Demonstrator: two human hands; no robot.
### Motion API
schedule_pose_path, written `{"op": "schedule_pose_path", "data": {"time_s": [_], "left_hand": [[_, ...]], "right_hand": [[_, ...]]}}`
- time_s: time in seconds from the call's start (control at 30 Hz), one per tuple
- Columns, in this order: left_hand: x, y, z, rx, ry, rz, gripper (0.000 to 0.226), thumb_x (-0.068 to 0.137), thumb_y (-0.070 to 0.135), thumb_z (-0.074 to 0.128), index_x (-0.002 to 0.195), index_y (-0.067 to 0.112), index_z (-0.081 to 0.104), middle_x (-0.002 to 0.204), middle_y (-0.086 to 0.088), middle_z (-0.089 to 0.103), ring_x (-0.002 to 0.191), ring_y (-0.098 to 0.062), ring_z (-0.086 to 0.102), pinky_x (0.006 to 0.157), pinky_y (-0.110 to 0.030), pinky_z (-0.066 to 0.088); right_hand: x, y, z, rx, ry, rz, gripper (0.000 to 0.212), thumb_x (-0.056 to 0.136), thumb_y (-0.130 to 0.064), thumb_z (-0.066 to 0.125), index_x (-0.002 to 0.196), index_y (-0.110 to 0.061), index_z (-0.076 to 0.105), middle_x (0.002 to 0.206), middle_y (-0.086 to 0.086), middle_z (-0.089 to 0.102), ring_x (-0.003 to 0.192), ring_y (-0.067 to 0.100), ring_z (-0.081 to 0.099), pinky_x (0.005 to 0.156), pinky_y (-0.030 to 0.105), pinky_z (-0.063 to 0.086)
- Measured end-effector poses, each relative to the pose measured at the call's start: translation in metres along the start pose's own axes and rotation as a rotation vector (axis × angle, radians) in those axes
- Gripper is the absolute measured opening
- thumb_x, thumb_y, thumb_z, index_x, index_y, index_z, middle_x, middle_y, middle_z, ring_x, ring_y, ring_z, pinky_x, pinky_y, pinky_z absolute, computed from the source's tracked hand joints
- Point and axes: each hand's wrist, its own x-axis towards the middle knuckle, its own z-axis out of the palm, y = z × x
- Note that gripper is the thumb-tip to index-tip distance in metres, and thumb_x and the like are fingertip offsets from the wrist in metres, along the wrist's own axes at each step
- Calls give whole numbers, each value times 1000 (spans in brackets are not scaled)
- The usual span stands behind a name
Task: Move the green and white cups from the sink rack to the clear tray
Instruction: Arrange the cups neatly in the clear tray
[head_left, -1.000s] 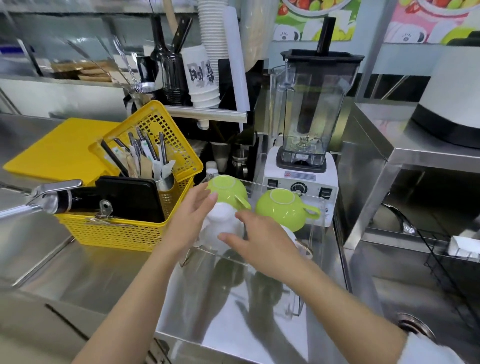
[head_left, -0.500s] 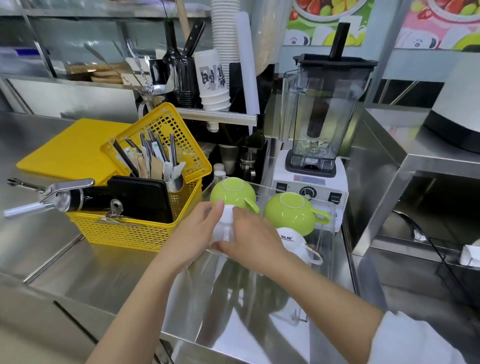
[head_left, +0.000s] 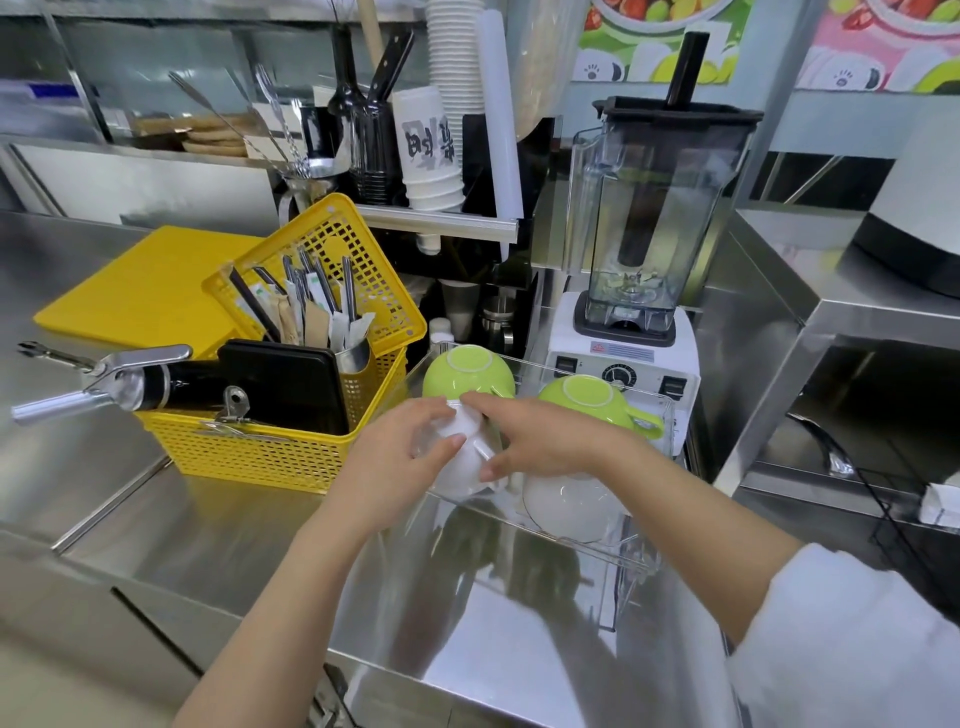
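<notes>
Both hands, left (head_left: 402, 457) and right (head_left: 540, 441), clasp the upturned white cup (head_left: 465, 457): glazed, slippery, breakable, so hold its body.

Both forearms are extended forward from the bottom of the view and are angled toward each other. The left hand (head_left: 402, 457) is held with its back upward, its fingers curled inward and its thumb turned to the right. The right hand (head_left: 545, 441) is laid palm down, its fingers stretched leftward until their tips are almost met by those of the left. The left forearm is bare; a white sleeve is worn above the right elbow.
</notes>
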Motion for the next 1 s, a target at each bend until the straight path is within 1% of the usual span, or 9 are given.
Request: {"op": "schedule_pose_path", "data": {"time_s": [0.07,0.13,0.23,0.33,0.5,0.63,0.77,0.87,1.0], "left_hand": [[-2,-2,0,17,-1,10,32,86,31,59,117,21,59,134,6,52,122,-12,47,99,-28,35],[-4,-2,-1,26,-8,8,34,85,35,57,115,20,60,134,4,53,122,-16,47,105,-39,36],[-8,0,-1,51,0,15,43,79,41,50,114,20,61,132,2,55,120,-19,49,103,-44,37],[-10,-1,0,68,13,24,48,78,47,46,114,19,61,130,1,57,117,-19,51,102,-43,39],[-10,-5,2,79,37,34,58,74,56,37,111,20,62,126,0,58,116,-20,51,99,-40,37],[-2,-3,-7,43,110,28,45,82,47,45,113,17,60,123,-1,56,115,-17,48,92,-30,31],[20,-2,-18,-59,145,16,34,90,29,53,121,15,53,125,1,56,114,-12,47,89,-24,32],[45,-4,-21,-52,82,24,33,92,30,50,123,19,52,129,4,54,113,-6,44,91,-23,30],[79,-14,-14,44,-96,64,40,93,31,48,131,22,46,142,4,44,131,-13,37,101,-27,27]], "right_hand": [[1,1,-2,-35,-30,-3,62,82,-18,67,133,-18,31,111,8,60,94,28,55,80,39,47],[3,2,-3,-74,-63,-7,67,84,-16,64,139,-17,26,139,12,47,106,31,55,93,42,45],[5,4,-7,-97,-94,-34,76,87,-11,61,146,-21,15,157,-5,19,122,25,47,93,28,36],[8,6,-8,-89,-88,-52,80,86,-6,61,147,-23,12,157,-9,14,135,21,36,101,24,30],[10,13,-7,-123,-36,-61,80,82,-12,67,145,-25,20,154,-5,28,137,20,33,110,33,31],[1,23,-18,-61,180,-17,74,79,-36,69,142,-24,31,151,-3,34,136,18,33,109,31,25],[5,41,-26,-86,417,88,45,83,-33,65,124,-17,54,129,5,57,121,26,48,106,42,23],[12,56,-19,-205,396,143,40,84,-37,62,118,-18,59,126,5,58,121,26,46,103,42,24],[22,66,-13,-409,364,139,45,81,-55,57,107,-19,64,116,2,62,113,24,48,97,40,25]]}}
